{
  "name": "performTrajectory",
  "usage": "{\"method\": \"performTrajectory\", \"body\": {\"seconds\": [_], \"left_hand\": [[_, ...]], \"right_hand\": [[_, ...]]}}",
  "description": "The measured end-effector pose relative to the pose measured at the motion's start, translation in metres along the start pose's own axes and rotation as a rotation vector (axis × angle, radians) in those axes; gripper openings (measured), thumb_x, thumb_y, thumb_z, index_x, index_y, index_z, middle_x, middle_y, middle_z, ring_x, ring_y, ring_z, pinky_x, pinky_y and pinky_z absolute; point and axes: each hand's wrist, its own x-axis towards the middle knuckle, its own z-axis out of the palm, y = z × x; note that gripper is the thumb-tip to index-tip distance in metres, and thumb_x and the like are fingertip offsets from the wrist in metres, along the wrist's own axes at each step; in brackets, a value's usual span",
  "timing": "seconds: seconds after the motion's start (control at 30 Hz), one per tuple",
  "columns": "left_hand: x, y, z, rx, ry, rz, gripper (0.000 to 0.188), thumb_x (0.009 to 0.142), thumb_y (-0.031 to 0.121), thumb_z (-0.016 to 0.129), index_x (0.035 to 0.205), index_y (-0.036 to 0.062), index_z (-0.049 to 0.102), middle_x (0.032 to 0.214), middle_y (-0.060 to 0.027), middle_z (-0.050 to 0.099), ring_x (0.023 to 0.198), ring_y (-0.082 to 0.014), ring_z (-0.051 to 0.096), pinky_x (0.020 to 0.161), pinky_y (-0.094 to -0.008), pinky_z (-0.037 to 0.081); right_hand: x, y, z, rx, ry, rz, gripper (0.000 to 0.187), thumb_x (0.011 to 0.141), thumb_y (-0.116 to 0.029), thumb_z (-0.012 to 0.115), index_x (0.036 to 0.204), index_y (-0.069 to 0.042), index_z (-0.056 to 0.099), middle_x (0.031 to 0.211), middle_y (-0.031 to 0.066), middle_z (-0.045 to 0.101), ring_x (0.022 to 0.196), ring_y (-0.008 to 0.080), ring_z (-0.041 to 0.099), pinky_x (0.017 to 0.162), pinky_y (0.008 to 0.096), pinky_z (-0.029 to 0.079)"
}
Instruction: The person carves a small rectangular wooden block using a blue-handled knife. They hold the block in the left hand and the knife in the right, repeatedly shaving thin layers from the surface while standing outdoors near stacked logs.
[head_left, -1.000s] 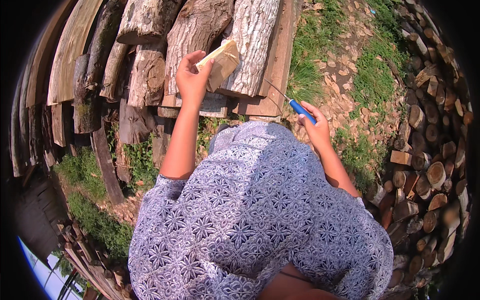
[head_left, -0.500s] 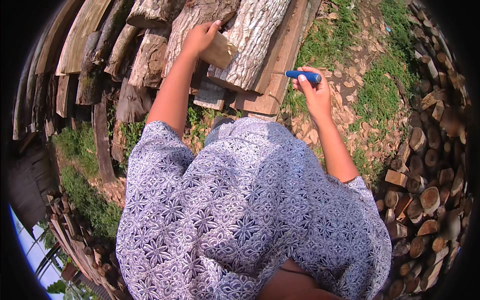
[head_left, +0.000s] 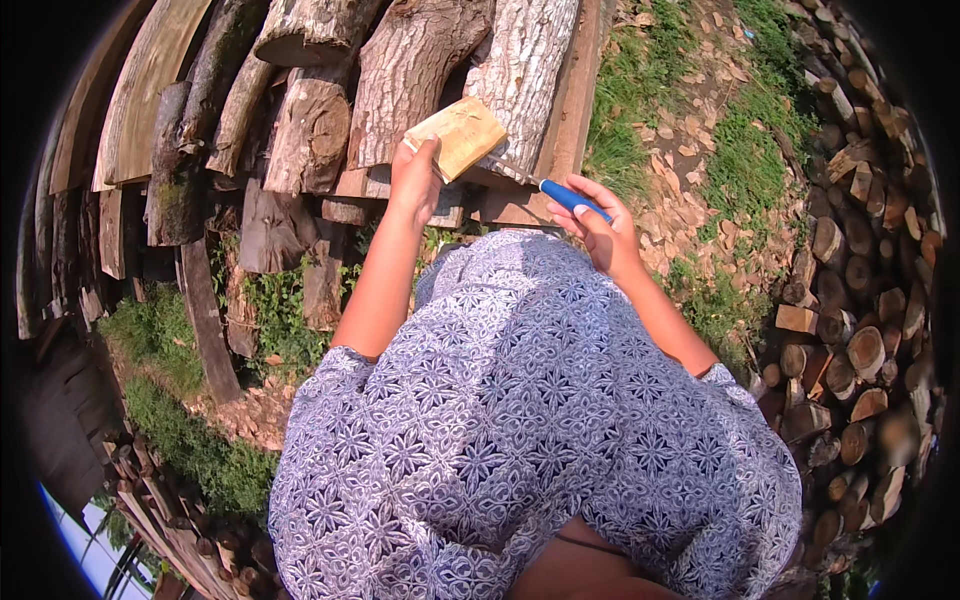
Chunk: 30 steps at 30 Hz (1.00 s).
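The left hand's grip (head_left: 416, 180) was clamped on a pale yellow, flat, squared block of wood (head_left: 462, 135), its thumb at the block's lower left corner and the other fingers mostly hidden. The block was held tilted above the ends of the logs, its broad, sunlit face turned up. The right hand's grip (head_left: 600, 225) was closed around the blue, rounded handle of a slim tool with a thin metal shaft (head_left: 575, 199). That shaft pointed up and left toward the block's right edge; whether its tip touched the wood could not be told. Just beyond the block lay a pale, rough-barked log (head_left: 525, 75) and, to its left, a thick brown log with furrowed bark (head_left: 410, 90). A long, reddish-brown plank (head_left: 575, 110) ran along the pale log's right side. Farther right came green grass (head_left: 615, 130), dry brown leaves (head_left: 690, 165) and a tall stack of cut firewood (head_left: 860, 350).
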Motion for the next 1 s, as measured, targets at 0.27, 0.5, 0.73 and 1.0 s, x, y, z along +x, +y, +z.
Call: {"method": "performTrajectory", "body": {"seconds": [0.27,0.5,0.73,1.0], "left_hand": [[-0.028,0.008,-0.022,-0.179,-0.068,-0.076,0.036,0.102,0.012,0.056,0.133,-0.0023,0.048,0.133,-0.0162,0.061,0.12,-0.0244,0.062,0.102,-0.0398,0.051],[-0.069,0.043,0.0,-0.111,-0.104,-0.067,0.042,0.101,0.009,0.058,0.14,-0.0024,0.044,0.131,-0.0145,0.062,0.118,-0.0199,0.063,0.101,-0.0339,0.051],[-0.079,0.031,0.031,0.033,-0.133,0.115,0.051,0.099,0.01,0.062,0.144,-0.0018,0.043,0.13,-0.0148,0.063,0.115,-0.0172,0.064,0.098,-0.0313,0.052],[-0.102,-0.013,0.082,-0.085,0.083,0.175,0.046,0.099,0.007,0.06,0.141,-0.0016,0.045,0.129,-0.0152,0.064,0.115,-0.0177,0.064,0.098,-0.0316,0.052]], "right_hand": [[0.004,-0.008,0.027,-0.298,0.133,-0.006,0.035,0.097,-0.016,0.066,0.126,0.003,0.062,0.116,0.0126,0.07,0.08,0.0125,0.068,0.072,0.0241,0.055],[0.077,-0.053,0.088,-0.937,0.009,-0.19,0.028,0.087,-0.033,0.079,0.092,-0.006,0.072,0.073,-0.004,0.066,0.065,0.0041,0.059,0.059,0.0212,0.047],[0.132,-0.062,0.053,-0.926,-0.343,-0.186,0.028,0.088,-0.031,0.078,0.077,-0.007,0.067,0.067,-0.0056,0.062,0.063,0.0028,0.056,0.057,0.023,0.045],[0.127,-0.092,0.018,-1.051,-0.47,-0.218,0.025,0.087,-0.029,0.078,0.08,-0.007,0.069,0.069,-0.005,0.063,0.064,0.0028,0.056,0.057,0.0228,0.044]]}}
